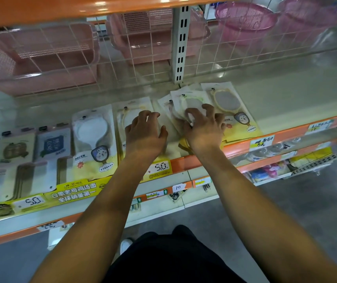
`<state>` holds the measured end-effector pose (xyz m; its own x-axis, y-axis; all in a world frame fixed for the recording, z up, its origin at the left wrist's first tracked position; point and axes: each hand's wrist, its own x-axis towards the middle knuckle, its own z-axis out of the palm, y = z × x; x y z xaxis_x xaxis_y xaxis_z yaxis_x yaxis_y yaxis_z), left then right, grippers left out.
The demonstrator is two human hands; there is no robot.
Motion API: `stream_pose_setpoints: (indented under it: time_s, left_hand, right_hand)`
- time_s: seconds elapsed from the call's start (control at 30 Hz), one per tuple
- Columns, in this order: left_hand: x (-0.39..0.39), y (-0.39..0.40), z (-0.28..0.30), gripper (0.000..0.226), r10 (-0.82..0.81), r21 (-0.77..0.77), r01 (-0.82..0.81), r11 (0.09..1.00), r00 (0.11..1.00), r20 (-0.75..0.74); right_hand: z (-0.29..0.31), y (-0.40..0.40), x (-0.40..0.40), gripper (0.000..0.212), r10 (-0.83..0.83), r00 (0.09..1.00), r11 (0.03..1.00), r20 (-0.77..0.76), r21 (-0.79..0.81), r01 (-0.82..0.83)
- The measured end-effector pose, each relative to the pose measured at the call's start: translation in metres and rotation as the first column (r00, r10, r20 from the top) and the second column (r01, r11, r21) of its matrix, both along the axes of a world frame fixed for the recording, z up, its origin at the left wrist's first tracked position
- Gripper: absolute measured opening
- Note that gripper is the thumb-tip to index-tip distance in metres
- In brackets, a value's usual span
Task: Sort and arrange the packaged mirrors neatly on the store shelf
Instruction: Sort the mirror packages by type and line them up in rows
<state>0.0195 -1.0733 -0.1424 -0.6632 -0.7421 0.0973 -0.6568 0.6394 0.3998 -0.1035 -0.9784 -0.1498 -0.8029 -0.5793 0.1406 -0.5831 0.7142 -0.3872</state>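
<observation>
Flat packaged hand mirrors lie in a row on the shelf (286,103). My left hand (145,132) rests with curled fingers on a yellow-rimmed mirror pack (133,108). My right hand (203,127) claws down with bent fingers on a skewed stack of mirror packs (186,101), the top one green-rimmed. To the right lies another yellow-rimmed mirror pack (228,101) with a rabbit picture. A white mirror pack (93,129) lies left of my left hand. My hands hide the lower halves of the packs under them.
Further packaged goods (53,146) fill the shelf's left part. A wire grid (122,64) backs the shelf, with pink baskets (39,56) behind it. An orange shelf edge with price tags (160,167) runs along the front. Lower shelves hold small items.
</observation>
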Motion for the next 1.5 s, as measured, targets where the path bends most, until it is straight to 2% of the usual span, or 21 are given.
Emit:
stream_pose_setpoints:
  time_s: [0.13, 0.5, 0.83, 1.03, 1.13, 1.3, 1.5]
  left_hand:
    - [0.016, -0.009, 0.001, 0.040, 0.014, -0.017, -0.015, 1.000, 0.999, -0.047]
    - [0.067, -0.041, 0.004, 0.043, 0.117, -0.019, -0.117, 0.993, 0.993, -0.032]
    - [0.098, -0.060, 0.006, 0.041, 0.157, -0.026, -0.158, 0.987, 0.987, -0.034]
    - [0.110, -0.066, 0.005, 0.041, 0.173, -0.011, -0.173, 0.985, 0.985, -0.002]
    - [0.113, -0.066, 0.003, 0.041, 0.176, 0.009, -0.176, 0.984, 0.984, -0.002]
    - [0.113, -0.064, 0.002, 0.041, 0.165, 0.021, -0.166, 0.986, 0.986, 0.010]
    - [0.113, -0.062, 0.000, 0.042, 0.162, 0.026, -0.162, 0.986, 0.987, -0.005]
  right_hand:
    - [0.007, -0.015, 0.017, 0.030, 0.032, 0.999, 0.999, 0.004, -0.026, -0.031]
    - [0.022, -0.059, 0.061, 0.033, 0.124, 0.992, 0.990, -0.023, -0.058, -0.125]
    - [0.019, -0.087, 0.090, 0.037, 0.165, 0.986, 0.986, 0.001, -0.003, -0.165]
    - [-0.001, -0.090, 0.103, 0.035, 0.169, 0.986, 0.974, 0.011, 0.150, -0.168]
    - [-0.011, -0.089, 0.107, 0.033, 0.166, 0.986, 0.974, 0.026, 0.149, -0.168]
    - [-0.011, -0.087, 0.108, 0.051, 0.164, 0.984, 0.970, 0.076, 0.168, -0.175]
    - [-0.014, -0.085, 0.109, 0.055, 0.183, 0.978, 0.958, 0.098, 0.205, -0.200]
